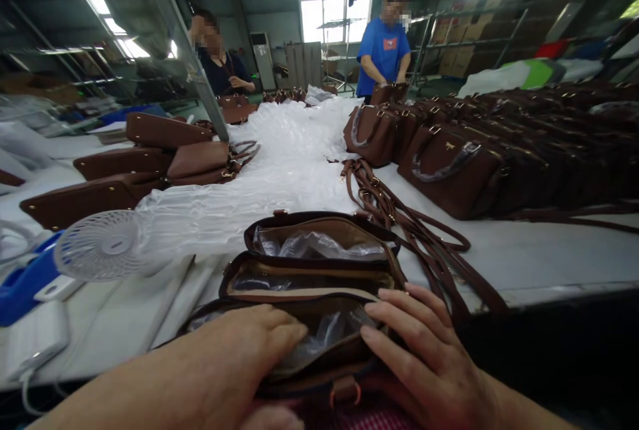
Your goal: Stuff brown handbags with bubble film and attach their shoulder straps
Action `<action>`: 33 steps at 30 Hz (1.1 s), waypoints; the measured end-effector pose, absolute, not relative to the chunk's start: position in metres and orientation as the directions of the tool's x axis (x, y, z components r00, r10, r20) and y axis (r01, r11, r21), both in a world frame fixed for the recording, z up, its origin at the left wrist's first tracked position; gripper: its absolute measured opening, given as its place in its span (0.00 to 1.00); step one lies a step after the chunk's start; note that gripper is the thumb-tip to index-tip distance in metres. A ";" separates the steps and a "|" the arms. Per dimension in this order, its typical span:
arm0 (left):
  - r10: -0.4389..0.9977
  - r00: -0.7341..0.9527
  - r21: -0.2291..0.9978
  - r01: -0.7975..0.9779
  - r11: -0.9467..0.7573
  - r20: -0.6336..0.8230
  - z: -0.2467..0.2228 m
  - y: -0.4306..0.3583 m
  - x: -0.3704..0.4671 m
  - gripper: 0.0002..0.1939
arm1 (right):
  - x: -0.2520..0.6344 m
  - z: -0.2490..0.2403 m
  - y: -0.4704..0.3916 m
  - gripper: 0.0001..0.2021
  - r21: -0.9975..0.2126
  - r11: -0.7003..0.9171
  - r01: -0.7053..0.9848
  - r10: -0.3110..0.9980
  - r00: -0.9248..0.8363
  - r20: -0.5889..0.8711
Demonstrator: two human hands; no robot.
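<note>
A brown handbag (319,293) stands in front of me at the table edge with its top open. Three compartments show inside it, lined in tan, with clear plastic film (324,243) tucked in them. My left hand (259,343) is closed over the near side of the bag, fingers over the front compartment and thumb low on the outside. Spread fingers of my right hand (424,350) rest on the bag's right end, by the zipper edge. A metal ring on a leather tab (344,391) hangs on the near side between my hands.
Brown straps (389,207) lie right of the bag. Rows of finished handbags (449,164) fill the right side. More brown bags (100,187) lie left, near a white fan (102,243) and white power bank (37,337). Plastic wrap (294,144) covers the middle. Two people (384,50) work beyond.
</note>
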State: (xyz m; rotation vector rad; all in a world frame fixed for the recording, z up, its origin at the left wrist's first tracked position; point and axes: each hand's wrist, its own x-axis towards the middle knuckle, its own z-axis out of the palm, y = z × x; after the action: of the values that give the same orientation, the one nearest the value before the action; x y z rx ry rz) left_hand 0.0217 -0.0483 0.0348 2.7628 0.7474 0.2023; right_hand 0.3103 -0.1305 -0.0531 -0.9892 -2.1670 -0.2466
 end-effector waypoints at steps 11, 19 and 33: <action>0.560 0.618 0.456 0.786 -0.418 -0.552 0.004 -0.003 0.116 0.20 | 0.328 -0.071 -0.130 0.14 -0.214 0.694 0.688 0.592 -0.375 0.713; 0.377 0.690 0.640 0.720 -0.267 -0.619 0.006 -0.003 0.108 0.18 | 0.331 -0.087 -0.127 0.10 -0.199 0.715 0.671 0.550 -0.362 0.753; 0.049 0.878 0.814 0.460 -0.353 -0.476 0.024 0.005 0.136 0.30 | 0.330 -0.104 -0.115 0.09 -0.114 0.678 0.727 0.452 -0.289 0.844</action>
State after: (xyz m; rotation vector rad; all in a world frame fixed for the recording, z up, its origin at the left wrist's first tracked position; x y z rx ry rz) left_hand 0.1361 0.0045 0.0240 1.8985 0.3768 -0.4472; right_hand 0.3299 -0.1148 -0.1039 -0.9168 -1.9384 -0.3631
